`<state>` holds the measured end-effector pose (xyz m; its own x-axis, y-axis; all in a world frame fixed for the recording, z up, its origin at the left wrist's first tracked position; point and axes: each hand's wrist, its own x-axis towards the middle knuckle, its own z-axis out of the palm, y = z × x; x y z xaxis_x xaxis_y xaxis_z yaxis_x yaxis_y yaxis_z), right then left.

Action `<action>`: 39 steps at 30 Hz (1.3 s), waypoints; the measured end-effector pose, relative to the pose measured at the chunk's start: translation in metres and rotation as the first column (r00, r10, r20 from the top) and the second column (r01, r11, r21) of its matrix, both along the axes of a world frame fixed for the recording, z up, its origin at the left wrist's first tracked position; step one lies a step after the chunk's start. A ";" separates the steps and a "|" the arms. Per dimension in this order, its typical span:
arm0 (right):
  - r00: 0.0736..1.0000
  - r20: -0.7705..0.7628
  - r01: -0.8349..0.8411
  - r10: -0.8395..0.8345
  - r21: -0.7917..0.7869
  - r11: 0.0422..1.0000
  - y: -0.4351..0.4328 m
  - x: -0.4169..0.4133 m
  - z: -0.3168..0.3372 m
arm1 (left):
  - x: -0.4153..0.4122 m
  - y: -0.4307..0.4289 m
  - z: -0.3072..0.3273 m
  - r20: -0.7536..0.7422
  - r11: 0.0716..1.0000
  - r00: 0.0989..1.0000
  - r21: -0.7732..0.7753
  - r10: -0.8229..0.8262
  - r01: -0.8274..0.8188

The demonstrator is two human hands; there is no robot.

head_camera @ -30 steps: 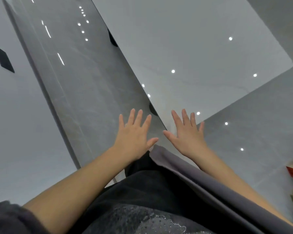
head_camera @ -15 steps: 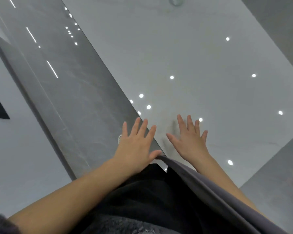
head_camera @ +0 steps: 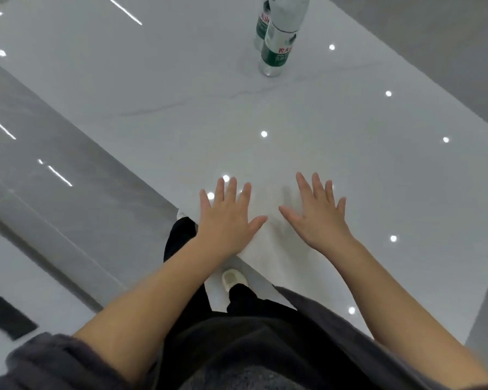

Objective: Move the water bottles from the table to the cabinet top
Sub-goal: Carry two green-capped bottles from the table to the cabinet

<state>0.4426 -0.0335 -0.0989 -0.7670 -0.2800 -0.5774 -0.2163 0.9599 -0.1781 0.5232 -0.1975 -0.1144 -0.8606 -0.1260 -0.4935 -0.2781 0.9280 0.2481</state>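
Reaching farther over the near corner of the tabletop [head_camera: 378,170] than before, left hand [head_camera: 227,218] and right hand [head_camera: 319,218] were spread, holding nothing, water bottles [head_camera: 279,43] stood well beyond near its right edge, open surface between.

The person wears a dark grey fleecy jacket [head_camera: 333,322] — its left sleeve [head_camera: 48,358] ends above the bare forearm — with black trousers [head_camera: 181,240] and one pale, soft-looking shoe [head_camera: 233,278] visible below.

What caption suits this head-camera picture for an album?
Empty left hand and right hand spread open over a white table; two water bottles stand farther off.
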 end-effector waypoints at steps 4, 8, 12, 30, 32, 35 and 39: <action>0.970 0.060 0.241 -0.235 -0.111 0.964 -0.060 -0.037 -0.005 | -0.055 -0.061 -0.003 0.020 0.991 0.992 0.056 -0.126 0.125; 0.914 0.079 0.406 -0.398 -0.198 0.892 -0.113 -0.083 -0.007 | -0.117 -0.116 0.000 0.038 0.972 0.972 0.065 -0.231 0.228; 0.860 0.052 0.505 -0.508 -0.230 0.832 -0.145 -0.132 -0.011 | -0.183 -0.153 -0.006 0.007 0.959 0.962 0.088 -0.272 0.270; 0.513 0.282 0.655 -0.811 -0.739 0.158 -0.197 -0.254 -0.071 | -0.407 -0.195 -0.051 -0.149 0.602 0.989 0.790 0.004 0.116; 0.492 0.272 0.644 -0.827 -0.753 0.136 -0.199 -0.256 -0.073 | -0.415 -0.191 -0.055 -0.114 0.574 0.993 0.815 0.026 0.079; 0.478 0.254 0.645 -0.841 -0.751 0.140 -0.197 -0.250 -0.071 | -0.416 -0.187 -0.057 -0.128 0.619 0.991 0.781 0.028 0.083; 0.488 0.272 0.669 -0.830 -0.727 0.155 -0.190 -0.215 -0.068 | -0.388 -0.188 -0.050 -0.152 0.692 0.988 0.711 -0.022 0.125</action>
